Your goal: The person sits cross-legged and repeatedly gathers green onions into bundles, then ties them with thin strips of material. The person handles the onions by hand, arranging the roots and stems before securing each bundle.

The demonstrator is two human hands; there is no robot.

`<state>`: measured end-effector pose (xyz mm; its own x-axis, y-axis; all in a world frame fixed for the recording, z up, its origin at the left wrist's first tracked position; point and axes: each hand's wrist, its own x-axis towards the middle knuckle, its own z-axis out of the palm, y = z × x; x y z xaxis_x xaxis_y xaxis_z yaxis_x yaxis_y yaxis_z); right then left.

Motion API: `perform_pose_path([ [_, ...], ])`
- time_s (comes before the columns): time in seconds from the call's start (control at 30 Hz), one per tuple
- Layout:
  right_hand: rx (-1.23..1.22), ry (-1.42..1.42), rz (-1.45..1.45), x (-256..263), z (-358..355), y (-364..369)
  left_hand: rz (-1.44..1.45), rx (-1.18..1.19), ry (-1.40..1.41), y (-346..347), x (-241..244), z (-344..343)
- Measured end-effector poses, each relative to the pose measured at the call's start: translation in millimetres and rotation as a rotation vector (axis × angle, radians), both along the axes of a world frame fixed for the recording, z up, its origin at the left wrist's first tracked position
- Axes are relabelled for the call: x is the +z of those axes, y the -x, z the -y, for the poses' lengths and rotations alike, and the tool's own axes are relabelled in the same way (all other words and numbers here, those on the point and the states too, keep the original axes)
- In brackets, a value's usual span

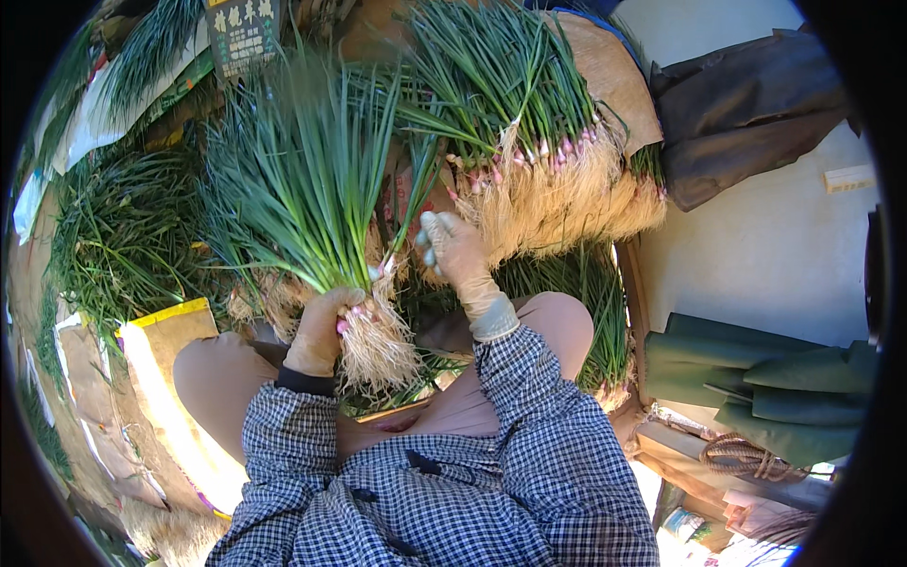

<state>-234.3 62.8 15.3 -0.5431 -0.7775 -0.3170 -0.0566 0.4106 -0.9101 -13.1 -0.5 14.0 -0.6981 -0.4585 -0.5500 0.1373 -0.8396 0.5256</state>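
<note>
My left hand (327, 327), in a pale work glove, is closed around the lower stems of a bunch of green garlic (333, 234). Long leaves fan out above the fist, and pinkish bulbs with pale, stringy roots (379, 347) hang beside it. One stem at the bunch's right side leans away from the others. Just right of that stem is my gloved right hand (453, 248), its fingers loosely bent, with nothing visible in them. Beyond it lies a large stack of green garlic (560, 152), roots towards me.
Loose green leaves (127, 241) are heaped at the left, near a cardboard sheet (170, 326) with a yellow edge. More garlic plants (602, 305) lie beyond my right knee. Dark green fabric (765, 383), a coiled rope (744, 456) and a brown sheet (751, 106) are at the right.
</note>
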Motion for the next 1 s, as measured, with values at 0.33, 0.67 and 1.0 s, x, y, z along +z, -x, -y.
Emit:
perform_pose_path([
  [0.33, 0.156, -0.102, 0.001, 4, -2, -16, -0.011, -0.031, -0.111, -3, -11, 4],
  [0.67, -0.086, -0.072, -0.700, 49, 15, 35, -0.236, 0.177, -0.054, 9, 4, 4],
  [1.0, 0.378, -0.272, -1.089, 0, 90, 41, -0.636, 0.276, -0.063, -2, 35, 10],
])
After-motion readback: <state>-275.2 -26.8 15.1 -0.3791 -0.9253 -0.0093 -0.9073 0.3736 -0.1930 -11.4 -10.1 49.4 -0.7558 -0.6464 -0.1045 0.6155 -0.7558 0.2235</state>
